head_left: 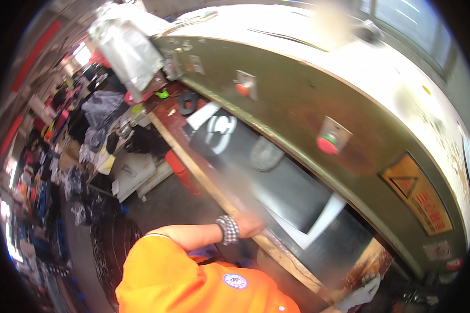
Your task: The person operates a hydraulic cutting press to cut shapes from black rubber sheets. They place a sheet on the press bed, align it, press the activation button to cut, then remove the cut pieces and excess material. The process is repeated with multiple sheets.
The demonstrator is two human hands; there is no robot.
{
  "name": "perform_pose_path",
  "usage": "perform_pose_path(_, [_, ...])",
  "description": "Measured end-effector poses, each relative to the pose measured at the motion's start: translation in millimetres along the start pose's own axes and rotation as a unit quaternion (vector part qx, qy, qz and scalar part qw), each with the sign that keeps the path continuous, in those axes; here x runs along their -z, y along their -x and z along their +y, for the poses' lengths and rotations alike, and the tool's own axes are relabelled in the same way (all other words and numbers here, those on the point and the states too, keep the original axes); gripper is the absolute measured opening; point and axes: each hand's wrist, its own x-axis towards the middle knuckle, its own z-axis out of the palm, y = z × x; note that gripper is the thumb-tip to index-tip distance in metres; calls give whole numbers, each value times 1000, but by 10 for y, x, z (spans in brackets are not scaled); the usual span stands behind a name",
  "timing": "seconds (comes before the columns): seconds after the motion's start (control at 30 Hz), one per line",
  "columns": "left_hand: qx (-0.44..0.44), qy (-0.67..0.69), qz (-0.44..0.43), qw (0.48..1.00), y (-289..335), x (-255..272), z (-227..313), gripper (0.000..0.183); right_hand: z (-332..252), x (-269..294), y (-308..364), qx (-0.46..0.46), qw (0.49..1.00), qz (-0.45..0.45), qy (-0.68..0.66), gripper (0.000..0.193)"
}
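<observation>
My left hand (251, 225), bare with a checked band at the wrist, rests at the wooden front edge (219, 197) of a work table. Motion smears its fingers. Down at the lower right, my right hand (364, 295) appears in a whitish glove by the table's right end; its fingers are not clear. Between the hands and the machine lies a black sheet (297, 195) over a white sheet (324, 221). A grey, rounded, flat piece (267, 154) sits on the black sheet. White curved shapes (222, 130) show farther left on it.
A green machine beam (292, 99) with red push buttons (327, 144) runs along the table's back. A yellow warning plate (418, 193) is on its right. A black ring-like piece (188, 103) lies at the far left. A red stool (181, 172) and bagged piles (105, 108) stand left.
</observation>
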Motion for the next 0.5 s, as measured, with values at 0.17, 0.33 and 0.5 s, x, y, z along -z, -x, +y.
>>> perform_pose_path(0.17, [-34, 86, 160, 983, 127, -157, 81, 15, -628, -1133, 986, -5, 983, -185, -4, 36])
perform_pose_path(0.33, [-104, 152, 197, 963, 348, -103, 165, 14, -1415, -2113, 2007, 142, 937, -308, 90, 39])
perform_pose_path(0.5, [-119, 209, 275, 931, 815, 378, -324, 15, -1522, -3205, 2644, 335, 844, -302, 289, 77])
